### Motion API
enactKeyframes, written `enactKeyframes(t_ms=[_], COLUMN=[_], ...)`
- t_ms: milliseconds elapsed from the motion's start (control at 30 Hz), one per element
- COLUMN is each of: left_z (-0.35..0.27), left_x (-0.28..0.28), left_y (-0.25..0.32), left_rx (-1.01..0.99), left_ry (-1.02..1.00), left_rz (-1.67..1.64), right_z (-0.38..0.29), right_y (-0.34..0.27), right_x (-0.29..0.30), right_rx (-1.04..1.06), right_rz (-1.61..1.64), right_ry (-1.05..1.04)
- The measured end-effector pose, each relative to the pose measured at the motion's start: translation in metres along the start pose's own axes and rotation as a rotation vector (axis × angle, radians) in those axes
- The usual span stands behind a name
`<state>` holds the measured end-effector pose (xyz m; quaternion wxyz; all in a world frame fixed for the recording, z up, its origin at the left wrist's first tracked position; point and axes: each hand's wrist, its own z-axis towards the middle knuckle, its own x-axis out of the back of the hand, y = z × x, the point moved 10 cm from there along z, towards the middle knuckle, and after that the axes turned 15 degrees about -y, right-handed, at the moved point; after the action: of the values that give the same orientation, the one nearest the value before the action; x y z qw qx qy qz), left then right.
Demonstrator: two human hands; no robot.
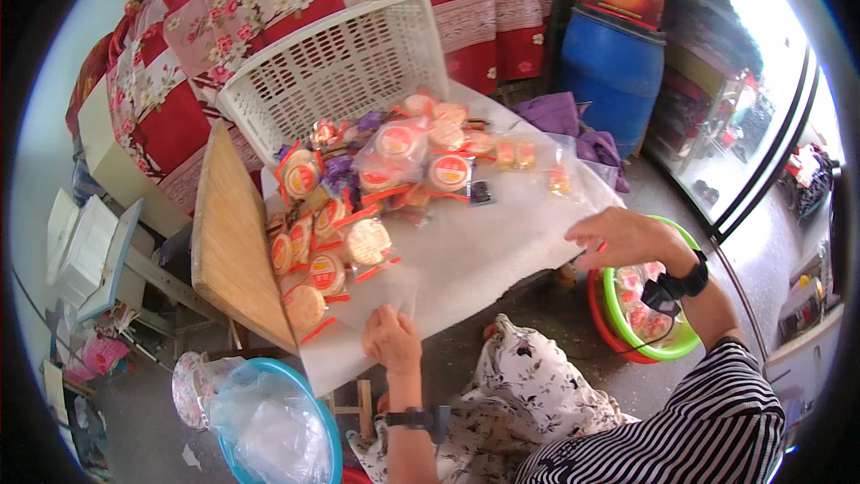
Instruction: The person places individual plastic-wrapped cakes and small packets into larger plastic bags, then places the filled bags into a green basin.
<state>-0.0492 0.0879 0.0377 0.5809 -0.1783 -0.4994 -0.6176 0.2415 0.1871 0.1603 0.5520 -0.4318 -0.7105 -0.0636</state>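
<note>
My left hand is at the near edge of a white-covered table, its fingers closed on a thin clear plastic bag. My right hand is over the table's right corner, above a green basin holding red-and-white packets. A speck of red shows by its curled fingers; whether they hold something is unclear. Wrapped round biscuits with red-edged wrappers lie heaped across the left and back of the table. Purple-wrapped pieces are mixed in, and small yellow packets lie toward the right.
A white plastic crate leans tilted behind the heap. A wooden board stands along the table's left side. Below left is a blue basin with clear bags. A blue barrel stands at the back right, near glass doors.
</note>
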Motion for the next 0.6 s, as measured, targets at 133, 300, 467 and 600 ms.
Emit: enactKeyframes(t_ms=[133, 300, 467, 600], left_z=[0.006, 0.003, -0.006, -0.005], left_x=[-0.004, 0.001, 0.010, 0.010], left_y=[0.001, 0.006, 0.004, 0.012], left_rx=[-0.033, -0.067, -0.145, -0.150], left_ry=[-0.054, -0.069, -0.067, -0.062], left_rz=[-0.003, -0.013, -0.033, -0.021], right_z=[-0.054, -0.054, 0.040, 0.142], right_y=[-0.027, -0.097, -0.139, -0.136], right_x=[-0.003, 0.008, 0.021, 0.023], right_rx=[0.035, 0.367, 0.494, 0.574], right_rz=[0.087, 0.442, 0.670, 0.285], right_ry=[-0.043, -0.048, 0.089, 0.479])
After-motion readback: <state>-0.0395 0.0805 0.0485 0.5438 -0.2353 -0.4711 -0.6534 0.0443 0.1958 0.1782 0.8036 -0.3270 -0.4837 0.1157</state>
